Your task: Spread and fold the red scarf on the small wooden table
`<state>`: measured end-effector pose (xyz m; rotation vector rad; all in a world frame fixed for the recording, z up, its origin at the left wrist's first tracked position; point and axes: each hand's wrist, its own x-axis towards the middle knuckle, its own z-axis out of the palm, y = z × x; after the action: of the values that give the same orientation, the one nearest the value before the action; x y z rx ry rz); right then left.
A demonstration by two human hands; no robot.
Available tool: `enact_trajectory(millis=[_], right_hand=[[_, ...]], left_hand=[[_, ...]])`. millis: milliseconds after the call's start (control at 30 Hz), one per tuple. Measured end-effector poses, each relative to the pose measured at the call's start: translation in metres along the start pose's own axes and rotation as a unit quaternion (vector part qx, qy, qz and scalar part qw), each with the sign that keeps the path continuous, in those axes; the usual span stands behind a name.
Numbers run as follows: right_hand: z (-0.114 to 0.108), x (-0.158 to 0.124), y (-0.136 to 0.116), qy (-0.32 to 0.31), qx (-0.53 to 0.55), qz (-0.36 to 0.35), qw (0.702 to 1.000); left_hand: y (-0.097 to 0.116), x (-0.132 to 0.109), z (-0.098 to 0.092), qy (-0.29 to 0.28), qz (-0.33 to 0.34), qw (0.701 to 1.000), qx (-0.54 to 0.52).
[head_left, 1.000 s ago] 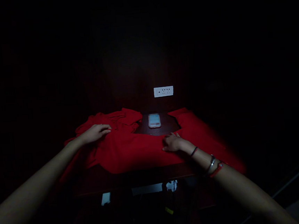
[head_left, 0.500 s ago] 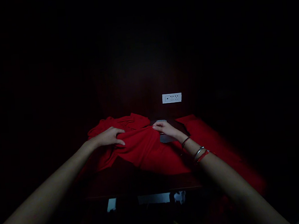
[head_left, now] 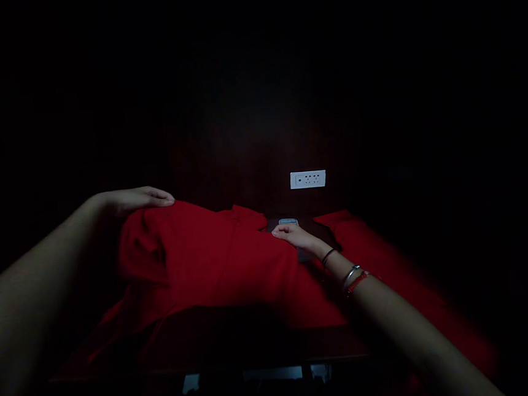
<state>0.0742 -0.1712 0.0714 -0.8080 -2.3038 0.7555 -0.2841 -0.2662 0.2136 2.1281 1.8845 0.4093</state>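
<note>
A red cloth (head_left: 232, 262), seemingly a garment, is stretched between my two hands over a dark tabletop. My left hand (head_left: 141, 199) pinches its upper edge at the left and holds it raised. At the cloth's upper right corner, my right hand (head_left: 295, 235) grips the edge between thumb and fingers. Loose folds hang below my left hand and trail down to the left. Just behind my right hand sits a small pale-rimmed object (head_left: 288, 222), partly covered by the hand; its kind is unclear.
More red fabric (head_left: 370, 244) lies at the right, running down toward the front right. A white socket panel (head_left: 307, 179) is on the dark wall behind. The table's front edge (head_left: 260, 365) shows dimly. Most surroundings are too dark to make out.
My left hand has moved left and up, closing on the cloth and drawing it out wide and raised. My right hand keeps its hold in nearly the same place.
</note>
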Motion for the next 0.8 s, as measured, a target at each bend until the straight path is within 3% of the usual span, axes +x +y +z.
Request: enact_trajectory(millis=[67, 100, 200, 300, 400, 433, 500, 633, 800], right_hand=[[0.012, 0.01, 0.005, 0.016, -0.074, 0.052, 0.996], [0.019, 0.014, 0.009, 0.023, -0.099, 0.074, 0.992], [0.035, 0.016, 0.015, 0.03, -0.128, 0.089, 0.987], [0.035, -0.001, 0.011, 0.028, -0.171, 0.053, 0.983], [0.022, -0.038, 0.001, 0.016, -0.215, -0.002, 0.976], [0.016, -0.055, -0.003, 0.006, -0.217, -0.015, 0.976], [0.008, -0.092, -0.009, -0.028, -0.206, -0.035, 0.978], [0.006, -0.159, -0.011, -0.123, -0.211, -0.07, 0.967], [0.01, -0.187, -0.002, -0.091, -0.287, -0.085, 0.95]], left_hand=[[0.003, 0.013, 0.011, -0.006, -0.072, 0.978, 0.194], [0.006, 0.019, 0.023, 0.019, -0.101, 0.954, 0.282], [0.024, 0.03, 0.081, 0.08, -0.099, 0.932, 0.34], [0.051, 0.019, 0.149, 0.121, 0.062, 0.935, 0.328], [0.076, -0.008, 0.199, 0.06, 0.263, 0.923, 0.275], [0.081, -0.016, 0.21, 0.043, 0.302, 0.917, 0.257], [0.084, -0.029, 0.226, 0.019, 0.33, 0.913, 0.237], [0.069, -0.033, 0.236, -0.01, 0.301, 0.912, 0.28], [0.059, -0.03, 0.231, -0.004, 0.325, 0.878, 0.351]])
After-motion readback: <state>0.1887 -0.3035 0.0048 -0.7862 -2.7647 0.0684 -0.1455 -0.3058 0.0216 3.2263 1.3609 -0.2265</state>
